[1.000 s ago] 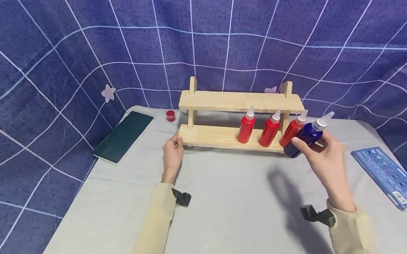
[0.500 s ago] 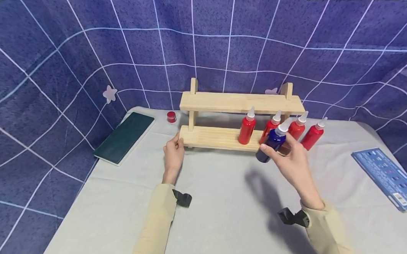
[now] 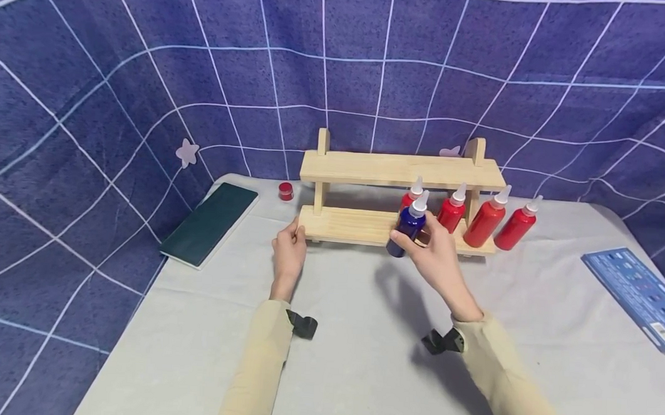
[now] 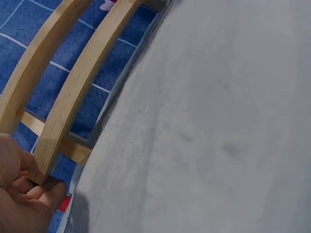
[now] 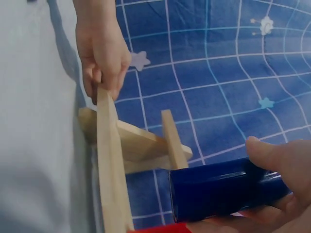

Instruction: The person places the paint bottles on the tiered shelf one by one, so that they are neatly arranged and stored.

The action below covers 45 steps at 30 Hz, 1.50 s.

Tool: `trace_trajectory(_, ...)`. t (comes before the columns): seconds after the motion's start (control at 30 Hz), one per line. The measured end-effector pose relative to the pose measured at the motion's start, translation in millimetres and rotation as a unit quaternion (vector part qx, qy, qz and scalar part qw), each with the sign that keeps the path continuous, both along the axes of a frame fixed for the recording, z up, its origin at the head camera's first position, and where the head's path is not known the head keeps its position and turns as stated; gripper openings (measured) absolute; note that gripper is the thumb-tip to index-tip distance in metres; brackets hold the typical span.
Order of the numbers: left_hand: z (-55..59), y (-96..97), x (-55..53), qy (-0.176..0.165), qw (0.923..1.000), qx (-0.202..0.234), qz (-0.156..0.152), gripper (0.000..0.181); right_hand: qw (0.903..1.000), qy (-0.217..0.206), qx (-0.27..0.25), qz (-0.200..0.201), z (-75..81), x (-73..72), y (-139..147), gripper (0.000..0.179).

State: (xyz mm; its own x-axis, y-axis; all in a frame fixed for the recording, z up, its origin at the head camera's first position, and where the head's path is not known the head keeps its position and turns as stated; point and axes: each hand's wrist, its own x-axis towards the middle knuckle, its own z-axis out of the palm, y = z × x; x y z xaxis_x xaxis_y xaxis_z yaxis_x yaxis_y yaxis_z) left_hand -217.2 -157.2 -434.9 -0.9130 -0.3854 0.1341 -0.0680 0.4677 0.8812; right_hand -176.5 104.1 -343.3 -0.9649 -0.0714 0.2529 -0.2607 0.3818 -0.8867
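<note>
A two-tier wooden shelf rack [image 3: 343, 224] stands at the back of the table. My left hand [image 3: 289, 252] pinches the left end of its lower board, thumb and fingers round the corner in the left wrist view. My right hand [image 3: 439, 263] grips a dark blue squeeze bottle [image 3: 402, 231] with a white pointed nozzle, tilted slightly, in front of the lower board. Behind it, a red bottle [image 3: 410, 198] is partly hidden. Another red bottle [image 3: 451, 212] and a third red bottle [image 3: 484, 223] stand further right along the lower board.
One more red bottle [image 3: 516, 229] stands just past the rack's right end. A small red-lidded jar [image 3: 285, 191] and a dark green book [image 3: 210, 223] lie on the left. On the right is a blue printed packet [image 3: 638, 295]. A blue gridded curtain [image 3: 350, 83] hangs behind.
My right hand has carried the blue bottle leftward along the front of the rack, from its right end to before the leftmost red bottle. My left hand keeps its grip on the board.
</note>
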Motion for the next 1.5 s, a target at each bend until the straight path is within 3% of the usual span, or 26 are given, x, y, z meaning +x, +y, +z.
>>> trace_trajectory(0.57,-0.2,-1.1,-0.1,0.015,0.9999,-0.004,0.0,0.037,0.9989,-0.013,-0.041,0.02,-24.1,-35.1,-43.9,0.045)
trace_trajectory(1.1,-1.2,2.1,2.8,0.017,0.9998,-0.007,0.002,0.036,0.9999,-0.005,0.005,-0.008,-32.4,-52.8,-55.8,0.046)
trace_trajectory(1.5,-1.0,2.2,1.9,0.029,0.9995,-0.01,0.006,0.036,0.9997,-0.02,0.01,0.007,-37.4,-62.4,-55.3,0.054)
